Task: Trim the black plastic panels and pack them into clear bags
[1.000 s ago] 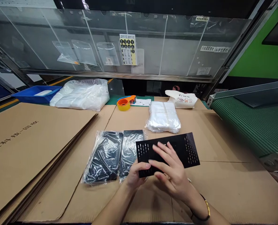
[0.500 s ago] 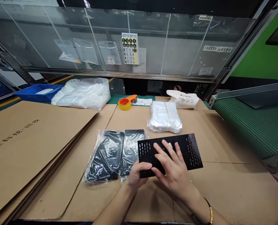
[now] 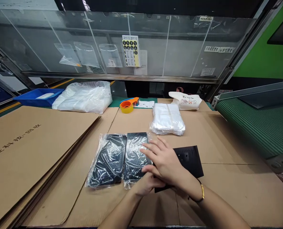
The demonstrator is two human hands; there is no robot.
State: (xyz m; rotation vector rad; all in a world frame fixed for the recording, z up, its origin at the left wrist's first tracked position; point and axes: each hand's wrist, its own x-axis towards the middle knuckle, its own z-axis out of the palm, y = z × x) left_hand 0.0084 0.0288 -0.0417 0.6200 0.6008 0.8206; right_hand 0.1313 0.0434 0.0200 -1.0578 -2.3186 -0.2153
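Note:
A flat black perforated plate is tilted above the cardboard, partly covered by my hands. My left hand is closed on its near left edge, the fingertips hidden under my right hand. Across the plate's left part reaches my right hand, its fingers stretched out and pointing left; whether the palm touches the plate I cannot tell. To the left lie two black plates in clear plastic bags, a left bagged plate and a right bagged plate, which the right fingertips overlap in view.
Stacked cardboard sheets lie at left. Toward the back are a stack of clear bags, an orange-and-yellow tape dispenser, a white pouch, a large plastic bag and a blue tray. A green conveyor belt runs along the right.
My right hand has swept left across the plate, its fingers turning from forward to leftward. The plate has tilted and dropped slightly toward me, with my left hand still at its near left edge.

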